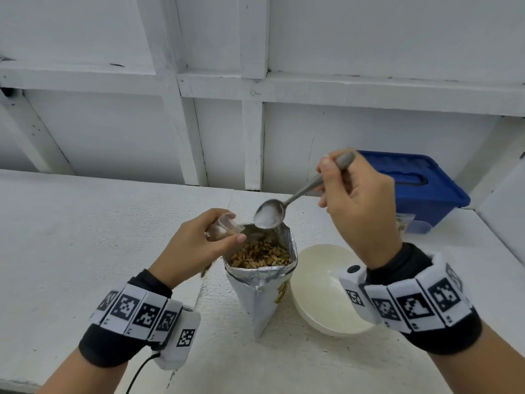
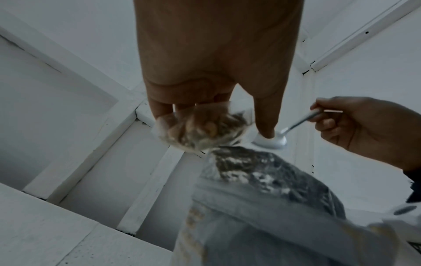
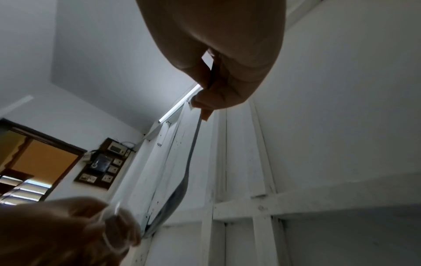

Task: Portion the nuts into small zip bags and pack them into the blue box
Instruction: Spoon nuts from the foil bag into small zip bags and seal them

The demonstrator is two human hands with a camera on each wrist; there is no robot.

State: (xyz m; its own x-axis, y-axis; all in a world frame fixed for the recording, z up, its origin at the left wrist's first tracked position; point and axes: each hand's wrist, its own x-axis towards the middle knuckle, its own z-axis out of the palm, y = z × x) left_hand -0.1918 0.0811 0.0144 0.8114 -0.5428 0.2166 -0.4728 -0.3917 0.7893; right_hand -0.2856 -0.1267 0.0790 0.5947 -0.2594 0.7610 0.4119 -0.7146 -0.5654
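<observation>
A small zip bag [image 1: 224,229], partly filled with nuts, is being pinched by the left hand [image 1: 196,245] beside the open foil pouch [image 1: 260,268], keeping spills short. The right hand [image 1: 358,206] is gripping an apparently empty spoon [image 1: 270,213] above it; the blue box [image 1: 423,189] is waiting behind. Only the left wrist view is showing the bag's contents.

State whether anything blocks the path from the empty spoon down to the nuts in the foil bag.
Nothing visible does. The empty metal spoon hangs above the open silver foil bag, nuts exposed below. The left hand holds the small clear zip bag beside the opening.
</observation>
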